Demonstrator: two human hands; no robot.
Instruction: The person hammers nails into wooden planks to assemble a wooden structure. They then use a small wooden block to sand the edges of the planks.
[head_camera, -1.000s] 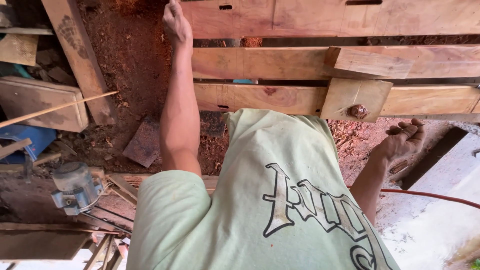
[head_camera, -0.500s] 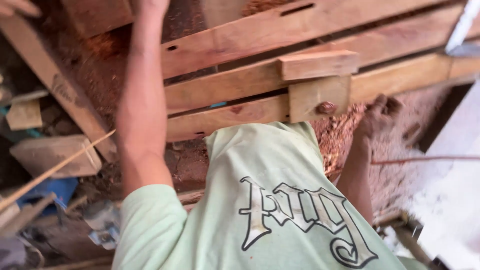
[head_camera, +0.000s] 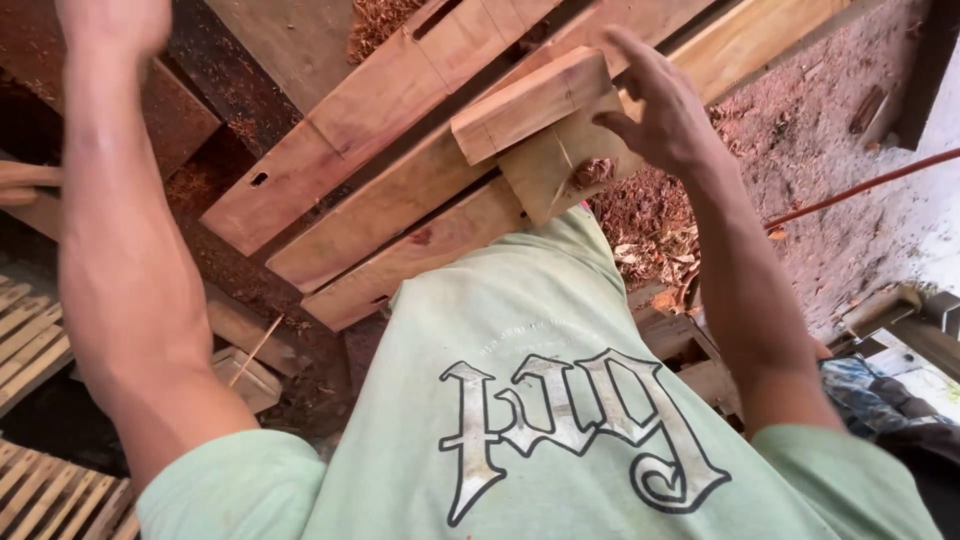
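Since half a second ago the right hand (head_camera: 655, 105) has risen from low beside the sawdust to the upper middle of the frame, and the stacked boards now run at a steeper slant from lower left to upper right. The left arm has stayed raised, with the left hand (head_camera: 110, 25) at the top left corner, partly cut by the frame edge; whether it grips anything cannot be told.

The right hand is spread, its fingers apart and curved, clamped on nothing. Its fingertips sit just at the right end of a short pale rectangular wooden block (head_camera: 530, 105), which lies across the top of a squarish light wooden offcut (head_camera: 560, 160) with a dark knot at its lower right corner. Both pieces rest on the long reddish-brown wooden planks (head_camera: 350, 160), of which one has slots cut into it near the top centre.

Reddish sawdust and wood shavings (head_camera: 800, 150) cover the ground at the upper right, crossed by a thin red rod or hose (head_camera: 860, 185). The person's pale green printed T-shirt (head_camera: 540, 420) fills the lower middle. Slatted pale wooden pallets (head_camera: 30, 340) lie at the lower left.
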